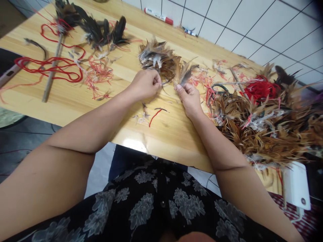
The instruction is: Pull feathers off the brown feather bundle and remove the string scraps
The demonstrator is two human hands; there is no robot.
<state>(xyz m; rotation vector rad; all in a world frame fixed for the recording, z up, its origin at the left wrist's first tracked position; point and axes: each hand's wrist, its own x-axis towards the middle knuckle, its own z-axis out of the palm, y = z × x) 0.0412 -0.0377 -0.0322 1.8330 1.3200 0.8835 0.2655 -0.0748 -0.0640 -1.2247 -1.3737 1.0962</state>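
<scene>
My right hand (190, 97) pinches a few loose feathers (186, 72), brown and dark grey, with their tips pointing up and away from me. To its left, my left hand (147, 83) is closed, thumb against fingers. Whatever it grips, if anything, is too small to make out. Just beyond both hands lies a pile of brown feathers (161, 58) with pale fluffy bases. Nearer to me on the table are a short red string (154, 118) and a thin dark quill (161, 109).
Feather bundles (262, 134) with a red string heap (262, 89) crowd the right side of the wooden table (171, 134). At left lie a stick (52, 74), looped red cord (68, 75) and black feathers (97, 32). A red-capped marker (158, 16) rests by the tiled wall.
</scene>
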